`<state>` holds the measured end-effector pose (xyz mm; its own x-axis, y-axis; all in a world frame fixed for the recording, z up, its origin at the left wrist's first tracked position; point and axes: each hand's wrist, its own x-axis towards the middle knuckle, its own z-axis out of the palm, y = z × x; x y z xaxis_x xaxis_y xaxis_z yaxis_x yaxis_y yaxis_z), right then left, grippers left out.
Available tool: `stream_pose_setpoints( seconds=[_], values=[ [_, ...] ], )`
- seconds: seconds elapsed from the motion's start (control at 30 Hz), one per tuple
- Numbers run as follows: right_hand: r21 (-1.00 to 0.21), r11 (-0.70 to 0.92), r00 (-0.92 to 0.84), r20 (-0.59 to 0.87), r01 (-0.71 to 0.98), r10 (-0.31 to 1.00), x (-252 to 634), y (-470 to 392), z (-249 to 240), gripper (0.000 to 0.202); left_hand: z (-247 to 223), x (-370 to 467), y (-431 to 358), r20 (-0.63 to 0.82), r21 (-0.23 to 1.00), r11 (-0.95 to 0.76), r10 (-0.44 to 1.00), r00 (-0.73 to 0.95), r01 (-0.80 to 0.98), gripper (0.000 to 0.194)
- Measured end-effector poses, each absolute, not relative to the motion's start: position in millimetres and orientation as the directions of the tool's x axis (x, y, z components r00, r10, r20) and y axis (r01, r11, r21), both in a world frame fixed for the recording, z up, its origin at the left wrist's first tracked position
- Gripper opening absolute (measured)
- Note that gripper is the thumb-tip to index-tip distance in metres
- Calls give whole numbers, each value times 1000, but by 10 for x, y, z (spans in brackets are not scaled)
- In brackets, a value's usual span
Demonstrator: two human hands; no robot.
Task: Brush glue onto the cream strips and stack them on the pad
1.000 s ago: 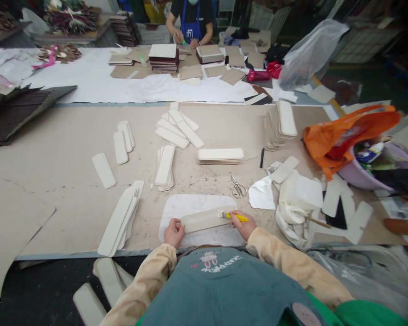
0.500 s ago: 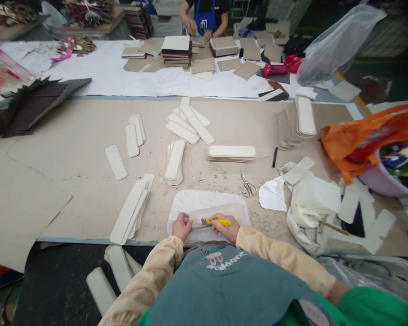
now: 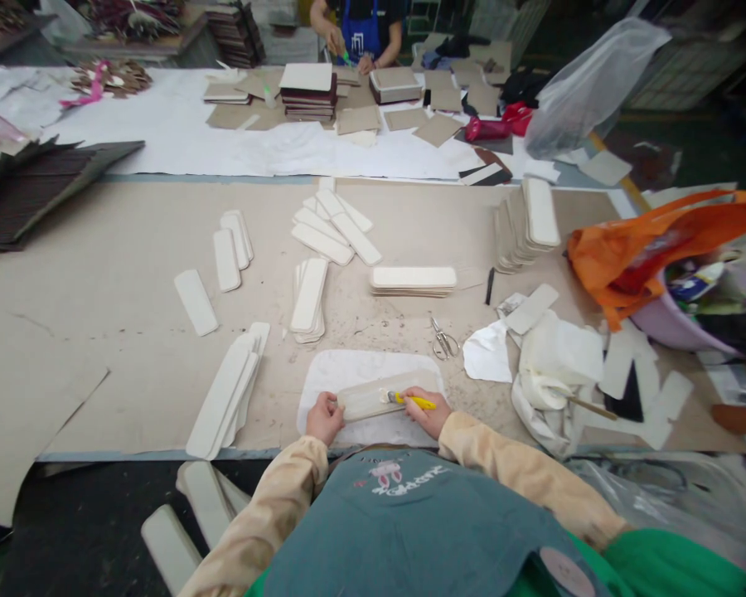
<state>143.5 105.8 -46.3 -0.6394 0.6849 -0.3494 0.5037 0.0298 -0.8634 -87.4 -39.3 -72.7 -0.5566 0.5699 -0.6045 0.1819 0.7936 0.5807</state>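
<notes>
A beige strip with rounded corners (image 3: 364,400) lies slightly tilted on a white rounded sheet (image 3: 323,365) in front of me. My left hand (image 3: 326,417) is closed at the left end of the strip, thumb and finger pinching its edge. In my right hand (image 3: 430,412) is a small brush with a yellow handle (image 3: 418,401). Its pale tip touches the strip near the middle, where a whitish smear shows. Scissors (image 3: 444,340) lie just beyond the sheet, to the right.
Stacks of white strips (image 3: 414,280) stand about the table, with long ones (image 3: 227,394) at left. On the right are a crumpled white cloth (image 3: 553,373), an orange bag (image 3: 652,253) and a purple basin (image 3: 677,323). Across the table, a person in a blue apron (image 3: 361,33) works.
The brush in my right hand has moved rightward along the strip. My left hand stays at the strip's left end. The whole view has shifted slightly.
</notes>
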Motion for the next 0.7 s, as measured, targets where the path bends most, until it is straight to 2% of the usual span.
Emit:
stream_pose_setpoints(
  seconds=[0.17,0.33,0.5,0.7],
  values=[
    [-803,103,-530,-285,587,799,1896,1249,-425,32,-748,-887,-389,-593,584,785,587,-551,208,16],
    [-730,232,-511,-184,643,840,2085,1321,-220,33,-725,-872,-371,-584,576,788,583,-564,218,14],
    [-633,410,-609,-123,656,784,2031,1328,-59,33,-699,-870,-359,-589,572,792,578,-565,214,13],
    [-558,542,-732,-188,628,654,1667,1178,-190,23,-682,-880,-351,-599,571,793,578,-554,210,14]
  ],
)
